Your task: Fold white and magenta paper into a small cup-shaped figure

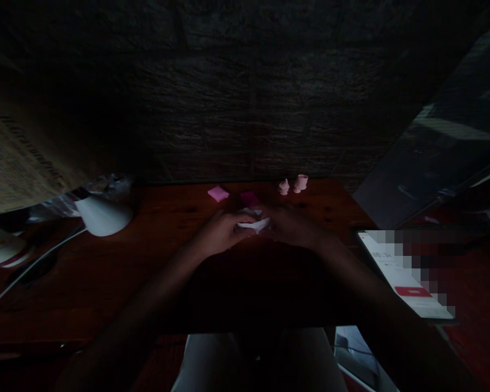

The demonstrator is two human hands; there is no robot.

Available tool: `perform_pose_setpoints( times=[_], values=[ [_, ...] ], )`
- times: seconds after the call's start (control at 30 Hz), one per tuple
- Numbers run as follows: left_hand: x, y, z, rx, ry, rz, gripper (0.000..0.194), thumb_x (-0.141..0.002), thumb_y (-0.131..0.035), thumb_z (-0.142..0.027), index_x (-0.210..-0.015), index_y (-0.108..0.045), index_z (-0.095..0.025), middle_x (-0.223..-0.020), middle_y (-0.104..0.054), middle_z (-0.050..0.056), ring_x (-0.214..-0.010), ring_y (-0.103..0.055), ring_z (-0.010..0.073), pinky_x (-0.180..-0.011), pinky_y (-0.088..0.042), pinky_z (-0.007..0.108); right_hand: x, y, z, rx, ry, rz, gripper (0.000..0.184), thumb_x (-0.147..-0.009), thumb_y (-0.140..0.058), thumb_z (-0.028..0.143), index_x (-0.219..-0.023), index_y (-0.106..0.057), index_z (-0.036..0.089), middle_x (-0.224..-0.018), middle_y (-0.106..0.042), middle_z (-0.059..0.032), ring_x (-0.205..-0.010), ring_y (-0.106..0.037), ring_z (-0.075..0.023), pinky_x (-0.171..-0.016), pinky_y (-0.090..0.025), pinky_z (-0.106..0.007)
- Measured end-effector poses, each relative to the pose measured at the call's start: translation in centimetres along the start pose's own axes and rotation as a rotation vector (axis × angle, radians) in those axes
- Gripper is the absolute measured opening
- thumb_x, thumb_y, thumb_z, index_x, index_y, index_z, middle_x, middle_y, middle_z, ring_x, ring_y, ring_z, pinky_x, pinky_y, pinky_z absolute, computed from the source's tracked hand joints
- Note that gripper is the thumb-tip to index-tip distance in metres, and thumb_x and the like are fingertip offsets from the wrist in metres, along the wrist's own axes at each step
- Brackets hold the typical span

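Both hands meet over the middle of the wooden table, holding a small white piece (253,224) that looks soft or folded; its kind is not clear. From the left, the fingers of my left hand (232,227) close on it. My right hand (288,224) grips its other side, with the fingers partly lost in shadow. Just beyond the hands lies a magenta square piece (250,198), and a pink cushion-shaped piece (218,193) is to its left. Two small pale pink figures, a rounded one (283,187) and a cup-like one (301,183), stand farther right.
A white cone-shaped object (102,215) with a cable lies at the left, near a white cup-like container (4,247) and a large cardboard box (20,141). At the right edge a lit tablet-like screen (392,272) shows a timer. A dark brick wall (237,109) borders the table's back.
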State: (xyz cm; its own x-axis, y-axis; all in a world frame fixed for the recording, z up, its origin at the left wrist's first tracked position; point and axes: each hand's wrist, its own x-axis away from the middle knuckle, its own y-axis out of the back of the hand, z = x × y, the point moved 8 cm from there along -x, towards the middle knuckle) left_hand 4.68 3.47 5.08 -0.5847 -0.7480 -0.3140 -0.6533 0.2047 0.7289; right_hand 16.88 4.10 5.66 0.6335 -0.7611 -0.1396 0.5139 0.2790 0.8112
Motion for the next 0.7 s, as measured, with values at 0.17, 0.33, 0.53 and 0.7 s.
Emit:
perform_pose_setpoints(
  times=[0.17, 0.33, 0.53, 0.7],
  values=[
    [0.17, -0.35, 0.21, 0.017, 0.088, 0.041, 0.019, -0.092, -0.064, -0.02, -0.107, -0.075, -0.018, -0.081, -0.076, 0.001, -0.047, -0.059, 0.0084, -0.052, -0.043, 0.02, 0.23, 0.49, -0.67, -0.288, 0.004, 0.041, 0.035, -0.088, -0.062, 0.015, -0.122, -0.062, 0.02, -0.102, -0.074, -0.0039, -0.074, -0.069, -0.0139, -0.064, -0.05, -0.024],
    [0.23, -0.34, 0.36, 0.054, 0.125, 0.031, 0.019, -0.094, -0.061, -0.023, -0.105, -0.076, -0.017, -0.08, -0.075, 0.001, -0.04, -0.052, 0.0059, -0.047, -0.039, 0.019, -0.01, 0.19, -0.89, -0.342, 0.026, 0.06, 0.025, -0.086, -0.066, 0.022, -0.111, -0.068, 0.021, -0.097, -0.075, -0.0026, -0.074, -0.069, -0.0138, -0.065, -0.051, -0.024],
    [0.05, -0.31, 0.23, 0.114, 0.136, -0.008, 0.017, -0.092, -0.061, -0.021, -0.097, -0.075, -0.015, -0.082, -0.076, 0.003, -0.043, -0.054, 0.0064, -0.047, -0.042, 0.02, 0.31, 0.66, -0.62, -0.451, 0.048, 0.065, 0.034, -0.086, -0.066, 0.022, -0.119, -0.065, 0.02, -0.092, -0.075, -0.0022, -0.076, -0.069, -0.015, -0.067, -0.052, -0.025],
    [0.04, -1.02, 0.65, 0.259, 0.221, -0.018, 0.018, -0.09, -0.06, -0.019, -0.102, -0.072, -0.014, -0.093, -0.076, 0.005, -0.038, -0.052, 0.0045, -0.037, -0.037, 0.017, 0.34, 0.93, -0.74, -0.354, 0.049, 0.059, 0.022, -0.087, -0.066, 0.026, -0.108, -0.069, 0.019, -0.091, -0.075, -0.0028, -0.075, -0.068, -0.0156, -0.07, -0.051, -0.026]
  ],
)
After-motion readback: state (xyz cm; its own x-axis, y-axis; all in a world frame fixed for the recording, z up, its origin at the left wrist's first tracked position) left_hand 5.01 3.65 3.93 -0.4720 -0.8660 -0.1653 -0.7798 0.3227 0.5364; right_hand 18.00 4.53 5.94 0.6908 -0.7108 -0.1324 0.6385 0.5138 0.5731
